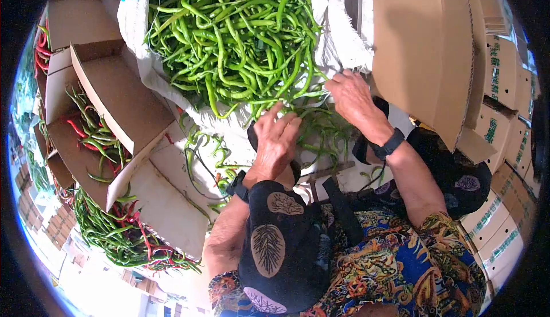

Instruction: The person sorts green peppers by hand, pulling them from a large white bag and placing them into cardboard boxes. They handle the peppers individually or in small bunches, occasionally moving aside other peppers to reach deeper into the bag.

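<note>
A white woven sack (338,19) lies open at the top centre, full of long green chili peppers (229,42). At its lower edge my left hand (275,139) rests by the nearest peppers, its fingers bent and apart; nothing shows gripped in it. My right hand (355,102) is at the sack's lower right corner, fingers pinched together on the end of a green chili pepper. Its fingertips are partly hidden. Between and below the hands lie loose green peppers (323,130), partly in shadow.
To the right stands a large cardboard box (421,47), with stacked printed cartons (498,128) beyond it. On the left, an open carton (109,82) adjoins red and green peppers (94,139). Another pepper heap (114,228) lies at lower left.
</note>
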`<state>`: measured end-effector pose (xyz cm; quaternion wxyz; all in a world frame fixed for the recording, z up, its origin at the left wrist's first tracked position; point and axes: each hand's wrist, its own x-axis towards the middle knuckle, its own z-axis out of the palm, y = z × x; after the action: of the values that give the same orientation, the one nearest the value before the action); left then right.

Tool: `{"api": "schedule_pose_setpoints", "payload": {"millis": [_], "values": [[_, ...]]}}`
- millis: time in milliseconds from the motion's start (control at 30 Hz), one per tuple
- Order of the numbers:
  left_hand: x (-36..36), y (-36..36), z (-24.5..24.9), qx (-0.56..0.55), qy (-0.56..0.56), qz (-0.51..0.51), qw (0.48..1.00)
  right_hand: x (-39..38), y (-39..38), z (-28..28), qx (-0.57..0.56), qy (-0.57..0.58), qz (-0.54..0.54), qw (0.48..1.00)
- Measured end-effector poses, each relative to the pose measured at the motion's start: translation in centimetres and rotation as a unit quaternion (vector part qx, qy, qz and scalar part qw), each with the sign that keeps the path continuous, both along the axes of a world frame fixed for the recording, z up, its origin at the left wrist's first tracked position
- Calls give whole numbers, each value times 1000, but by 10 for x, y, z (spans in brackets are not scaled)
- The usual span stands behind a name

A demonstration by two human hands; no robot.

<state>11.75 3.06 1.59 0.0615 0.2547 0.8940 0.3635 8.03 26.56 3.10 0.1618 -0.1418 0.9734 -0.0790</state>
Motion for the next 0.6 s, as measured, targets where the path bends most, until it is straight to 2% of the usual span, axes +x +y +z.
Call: {"api": "schedule_pose_setpoints", "payload": {"millis": [67,133,167,200,233,267,300,400,433,533,567,600], "values": [[14,-11,-1,22,13,87,996,8,5,3,-43,0,-64,997],[19,-27,7,53,-117,190,973,18,9,12,-85,0,-130,988],[29,-35,-2,57,-181,197,962,24,13,17,-88,-26,-115,989],[40,-40,-13,61,-244,203,946,33,12,21,-39,-82,-80,993],[49,-39,-22,57,-196,161,966,42,11,24,13,-135,-46,990],[57,-38,-35,78,-193,117,971,54,13,28,68,-188,-13,980],[54,-31,-35,58,-181,83,978,75,19,20,85,-244,-19,966],[37,-9,-53,-48,-88,-10,995,121,45,10,124,-250,79,957],[33,-2,-62,-91,-48,-37,994,130,50,16,117,-195,27,973],[33,16,-87,-188,-15,-77,979,133,58,25,88,-223,-82,967],[33,19,-92,-177,-2,-63,982,129,53,30,55,-144,-54,987],[34,16,-96,-127,-34,-49,990,123,48,37,27,-153,-44,987]]}}
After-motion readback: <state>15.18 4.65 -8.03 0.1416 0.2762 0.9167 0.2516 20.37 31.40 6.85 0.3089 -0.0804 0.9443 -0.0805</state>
